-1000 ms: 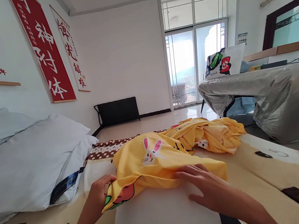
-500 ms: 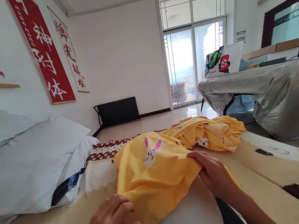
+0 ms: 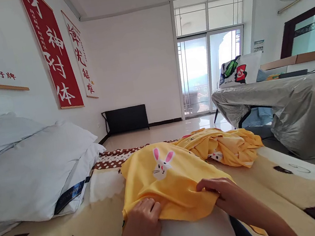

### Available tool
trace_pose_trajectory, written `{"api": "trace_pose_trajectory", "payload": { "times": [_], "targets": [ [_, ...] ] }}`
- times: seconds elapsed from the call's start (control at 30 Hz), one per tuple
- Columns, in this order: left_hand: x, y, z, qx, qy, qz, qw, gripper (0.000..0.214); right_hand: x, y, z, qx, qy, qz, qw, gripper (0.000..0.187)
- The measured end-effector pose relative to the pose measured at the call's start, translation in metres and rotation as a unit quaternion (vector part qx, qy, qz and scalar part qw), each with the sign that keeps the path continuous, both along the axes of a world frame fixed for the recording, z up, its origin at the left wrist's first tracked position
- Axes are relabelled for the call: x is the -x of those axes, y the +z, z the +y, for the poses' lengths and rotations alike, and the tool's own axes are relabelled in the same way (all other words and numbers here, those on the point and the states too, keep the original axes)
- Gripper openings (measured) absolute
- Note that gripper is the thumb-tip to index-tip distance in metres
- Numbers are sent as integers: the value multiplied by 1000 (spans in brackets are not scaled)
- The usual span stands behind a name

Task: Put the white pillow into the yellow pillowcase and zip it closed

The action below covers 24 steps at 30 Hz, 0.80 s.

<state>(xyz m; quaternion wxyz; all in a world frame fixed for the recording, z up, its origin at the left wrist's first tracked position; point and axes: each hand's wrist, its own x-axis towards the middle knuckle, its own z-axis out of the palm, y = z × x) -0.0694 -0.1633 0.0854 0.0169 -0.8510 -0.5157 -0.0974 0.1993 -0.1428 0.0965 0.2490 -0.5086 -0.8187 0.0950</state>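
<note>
A yellow pillowcase [image 3: 162, 187] with a printed white rabbit covers the far part of a white pillow [image 3: 190, 234] close in front of me. The pillow's near part is bare. My left hand [image 3: 144, 222] is closed on the case's near left edge, its fingertips partly hidden by the cloth. On the near right, my right hand [image 3: 221, 193] grips the edge between thumb and fingers. Folds run across the case between both hands. Behind it lies a crumpled heap of yellow fabric [image 3: 230, 146], also with an animal print.
White pillows [image 3: 34, 169] are stacked on the left of the beige patterned bed cover [image 3: 83, 233]. Past the bed, a table under a silvery cover [image 3: 276, 95] stands at the right, bearing a white printed bag [image 3: 252, 67] and boxes. A black folded piece [image 3: 127, 119] leans on the far wall.
My left hand has moved right and up and closed on the case's edge. My right hand has shifted slightly left and lower, still gripping. The near edge is now gathered and farther up the pillow.
</note>
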Motion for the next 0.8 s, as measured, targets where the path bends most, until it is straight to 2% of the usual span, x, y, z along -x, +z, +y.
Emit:
{"api": "trace_pose_trajectory", "payload": {
  "times": [0.1, 0.17, 0.27, 0.33, 0.4, 0.47, 0.53, 0.6, 0.67, 0.73, 0.8],
  "targets": [
    [7, 6, -5, -34, -18, -43, 998, 21, -5, 4, -5, 1, 32, -13, 999, 42],
    [10, 7, -8, -59, -31, -33, 997, 21, -8, 5, -5, -32, 44, -23, 998, 46],
    [11, 9, -10, -53, -37, -10, 998, 20, -11, 5, -1, -74, 8, -39, 996, 46],
    [10, 9, -10, -35, -37, -4, 999, 19, -7, 2, 4, -73, -39, -52, 995, 37],
    [9, 5, -5, -26, -34, -4, 999, 19, 5, -7, 11, -70, -51, -74, 994, 27],
    [6, -6, 6, -18, -23, -4, 1000, 19, 22, -21, 19, -80, -20, -99, 992, 25],
    [1, -23, 21, -1, -4, -6, 1000, 22, 40, -38, 26, -90, 8, -115, 989, 27],
    [-3, -42, 36, 12, 9, -17, 1000, 25, 51, -53, 30, -99, 5, -110, 989, 28],
    [-3, -54, 44, 10, 12, -32, 999, 28, 51, -60, 31, -109, -8, -95, 989, 28],
    [0, -51, 44, 4, 7, -45, 999, 29, 42, -59, 27, -114, -28, -100, 988, 29],
    [6, -32, 34, -3, -1, -60, 998, 28, 26, -47, 20, -108, -56, -122, 985, 28]
  ]
}}
